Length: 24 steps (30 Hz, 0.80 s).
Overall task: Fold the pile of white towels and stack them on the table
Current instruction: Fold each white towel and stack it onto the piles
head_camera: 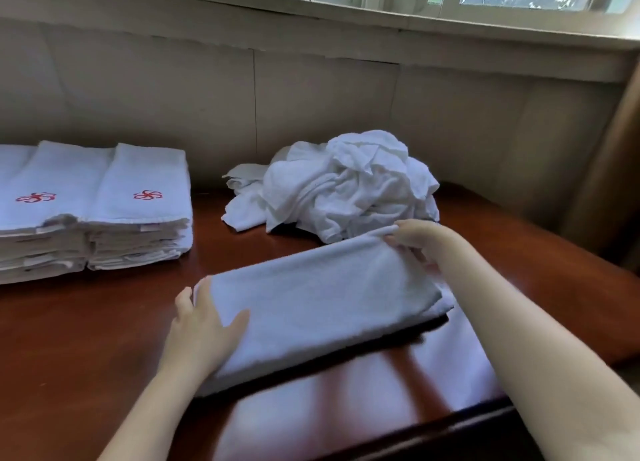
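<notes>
A white towel (318, 301), folded into a long band, lies slanted across the middle of the dark wooden table (86, 349). My left hand (204, 318) grips its near left end, thumb on top and fingers curled round the edge. My right hand (420, 238) pinches the far right end, which is lifted a little off the layer below. Behind it sits a crumpled pile of white towels (343, 186). At the far left stand stacks of folded white towels (93, 211) with red flower marks on top.
A pale padded wall (311, 89) runs behind the table, with a window sill (485, 27) above it. A wooden post (609, 169) rises at the right. The table's front edge (450, 422) curves across the lower right.
</notes>
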Each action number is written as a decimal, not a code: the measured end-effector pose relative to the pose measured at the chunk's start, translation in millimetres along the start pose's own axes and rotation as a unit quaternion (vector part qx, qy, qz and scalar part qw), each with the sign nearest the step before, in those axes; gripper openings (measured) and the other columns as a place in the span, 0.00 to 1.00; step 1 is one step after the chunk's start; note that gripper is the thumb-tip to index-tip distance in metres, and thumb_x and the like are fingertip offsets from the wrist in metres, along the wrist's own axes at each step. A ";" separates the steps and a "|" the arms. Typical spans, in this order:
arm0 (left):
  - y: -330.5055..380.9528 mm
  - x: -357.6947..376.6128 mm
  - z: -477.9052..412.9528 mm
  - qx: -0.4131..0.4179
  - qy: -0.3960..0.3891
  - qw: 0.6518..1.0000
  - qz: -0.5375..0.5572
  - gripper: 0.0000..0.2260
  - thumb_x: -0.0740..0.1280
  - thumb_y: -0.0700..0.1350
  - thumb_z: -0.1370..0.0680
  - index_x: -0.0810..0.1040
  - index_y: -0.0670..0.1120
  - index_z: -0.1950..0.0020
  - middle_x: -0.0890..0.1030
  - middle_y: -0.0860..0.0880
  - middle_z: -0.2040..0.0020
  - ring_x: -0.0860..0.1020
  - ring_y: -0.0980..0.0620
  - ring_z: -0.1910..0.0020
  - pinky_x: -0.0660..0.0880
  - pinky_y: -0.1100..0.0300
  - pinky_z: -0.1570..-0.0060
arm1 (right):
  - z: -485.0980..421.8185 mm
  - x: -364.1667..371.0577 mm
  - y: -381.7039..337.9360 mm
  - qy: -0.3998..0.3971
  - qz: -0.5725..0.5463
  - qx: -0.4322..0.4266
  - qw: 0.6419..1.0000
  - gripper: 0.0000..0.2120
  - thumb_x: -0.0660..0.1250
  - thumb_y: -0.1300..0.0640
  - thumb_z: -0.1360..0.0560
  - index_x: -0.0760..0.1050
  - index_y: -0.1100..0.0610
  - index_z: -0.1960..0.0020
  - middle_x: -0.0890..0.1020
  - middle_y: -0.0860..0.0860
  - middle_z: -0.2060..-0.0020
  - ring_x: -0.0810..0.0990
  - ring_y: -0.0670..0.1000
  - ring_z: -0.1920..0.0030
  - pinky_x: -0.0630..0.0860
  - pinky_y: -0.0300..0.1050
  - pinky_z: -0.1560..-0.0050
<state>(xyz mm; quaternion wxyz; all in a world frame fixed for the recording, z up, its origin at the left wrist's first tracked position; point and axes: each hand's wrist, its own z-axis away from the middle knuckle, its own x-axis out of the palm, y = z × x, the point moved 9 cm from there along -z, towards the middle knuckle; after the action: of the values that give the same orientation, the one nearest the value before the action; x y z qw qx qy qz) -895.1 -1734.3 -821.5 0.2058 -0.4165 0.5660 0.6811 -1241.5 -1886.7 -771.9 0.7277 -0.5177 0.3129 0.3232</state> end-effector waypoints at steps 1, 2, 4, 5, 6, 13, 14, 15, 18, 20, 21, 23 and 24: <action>-1.9 -0.8 -1.5 -0.020 -0.002 0.999 0.033 0.39 0.69 0.55 0.26 0.51 0.46 0.22 0.56 0.40 0.25 0.65 0.37 0.30 0.63 0.50 0.33 | -0.2 -8.8 8.5 0.007 -0.015 0.023 1.000 0.24 0.60 0.51 0.21 0.62 0.55 0.28 0.73 0.58 0.39 0.76 0.61 0.44 0.76 0.56 0.45; -3.7 -0.2 -2.7 -0.040 -0.008 0.997 0.069 0.42 0.71 0.55 0.27 0.50 0.45 0.22 0.60 0.39 0.26 0.65 0.37 0.30 0.63 0.49 0.34 | -0.9 -14.0 18.9 0.012 -0.015 0.047 0.999 0.24 0.60 0.51 0.22 0.62 0.56 0.28 0.73 0.59 0.39 0.76 0.62 0.43 0.75 0.58 0.43; -6.2 4.3 -3.4 -0.074 -0.032 0.988 0.134 0.44 0.73 0.54 0.28 0.50 0.43 0.22 0.66 0.39 0.28 0.68 0.39 0.32 0.66 0.49 0.36 | -0.5 -8.7 37.8 -0.004 -0.018 0.079 0.997 0.25 0.59 0.51 0.22 0.60 0.57 0.27 0.72 0.59 0.37 0.75 0.62 0.41 0.72 0.58 0.38; -7.5 6.3 -3.3 -0.087 -0.043 0.984 0.152 0.44 0.73 0.54 0.29 0.51 0.43 0.23 0.68 0.39 0.29 0.69 0.39 0.32 0.66 0.50 0.37 | -1.6 -0.6 44.2 -0.022 -0.027 0.084 0.996 0.24 0.59 0.52 0.21 0.61 0.59 0.28 0.73 0.59 0.37 0.75 0.61 0.40 0.71 0.57 0.37; -8.9 8.2 -2.9 -0.099 -0.052 0.981 0.161 0.43 0.74 0.54 0.29 0.53 0.42 0.23 0.68 0.39 0.29 0.70 0.40 0.33 0.67 0.51 0.39 | -2.6 7.2 48.4 -0.037 -0.028 0.083 0.995 0.23 0.59 0.52 0.21 0.63 0.61 0.29 0.74 0.59 0.38 0.76 0.61 0.39 0.70 0.56 0.36; -7.1 16.7 -3.1 -0.130 -0.157 0.920 0.335 0.12 0.75 0.41 0.30 0.81 0.34 0.52 0.84 0.42 0.65 0.81 0.48 0.71 0.73 0.59 0.68 | -4.7 3.5 38.2 -0.011 0.092 0.043 0.995 0.20 0.55 0.53 0.19 0.65 0.61 0.30 0.71 0.58 0.35 0.74 0.59 0.41 0.73 0.52 0.42; -9.6 15.7 -3.3 -0.143 -0.161 0.909 0.358 0.12 0.75 0.41 0.30 0.81 0.34 0.52 0.84 0.41 0.63 0.82 0.47 0.69 0.73 0.59 0.68 | -4.8 5.8 36.3 -0.018 0.091 0.040 0.995 0.20 0.55 0.53 0.19 0.65 0.60 0.30 0.71 0.57 0.34 0.73 0.59 0.39 0.71 0.53 0.38; -12.7 15.0 -3.4 -0.158 -0.161 0.899 0.376 0.13 0.75 0.41 0.31 0.81 0.36 0.51 0.84 0.41 0.61 0.82 0.46 0.66 0.74 0.59 0.68 | -6.0 9.0 34.6 -0.025 0.087 0.035 0.995 0.20 0.55 0.53 0.19 0.65 0.59 0.29 0.70 0.57 0.34 0.72 0.59 0.38 0.69 0.53 0.36; -18.6 21.4 -0.2 -0.199 -0.179 0.867 0.420 0.11 0.74 0.41 0.31 0.80 0.38 0.51 0.84 0.40 0.63 0.82 0.46 0.72 0.75 0.62 0.77 | -8.3 16.7 29.3 -0.027 0.081 0.033 0.996 0.20 0.54 0.54 0.18 0.63 0.59 0.28 0.69 0.56 0.32 0.71 0.58 0.36 0.69 0.49 0.40; -22.7 23.9 -0.8 -0.211 -0.167 0.866 0.421 0.12 0.74 0.41 0.30 0.79 0.36 0.51 0.84 0.40 0.65 0.82 0.45 0.73 0.75 0.61 0.78 | -10.2 19.5 27.9 -0.022 0.100 0.031 0.994 0.19 0.54 0.56 0.18 0.65 0.60 0.29 0.71 0.57 0.34 0.72 0.58 0.38 0.69 0.48 0.44; -25.8 23.4 -3.5 -0.211 -0.154 0.875 0.409 0.14 0.75 0.40 0.31 0.78 0.35 0.49 0.84 0.39 0.64 0.82 0.44 0.70 0.76 0.61 0.75 | -11.8 20.0 28.2 -0.015 0.100 0.023 0.995 0.17 0.54 0.56 0.18 0.67 0.61 0.32 0.73 0.57 0.37 0.73 0.57 0.41 0.69 0.48 0.47; -31.3 23.3 -10.0 -0.205 -0.131 0.889 0.387 0.20 0.75 0.39 0.31 0.75 0.33 0.43 0.82 0.37 0.55 0.81 0.41 0.60 0.76 0.57 0.65 | -14.9 20.8 29.1 0.012 0.063 -0.012 0.998 0.09 0.54 0.56 0.19 0.69 0.59 0.44 0.74 0.55 0.47 0.73 0.53 0.52 0.68 0.46 0.54; -31.9 23.0 -11.4 -0.198 -0.127 0.895 0.378 0.24 0.76 0.38 0.31 0.73 0.33 0.39 0.81 0.36 0.50 0.81 0.40 0.57 0.75 0.55 0.62 | -15.5 19.1 29.6 0.038 0.034 -0.032 0.998 0.08 0.54 0.56 0.19 0.69 0.60 0.47 0.74 0.54 0.51 0.72 0.52 0.56 0.66 0.46 0.56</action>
<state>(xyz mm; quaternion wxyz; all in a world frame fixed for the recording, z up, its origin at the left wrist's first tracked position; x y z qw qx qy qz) -880.4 -1740.7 -859.2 -0.0845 -0.1134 0.5031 0.8526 -1255.5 -1891.1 -807.5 0.6872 -0.5418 0.3468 0.3376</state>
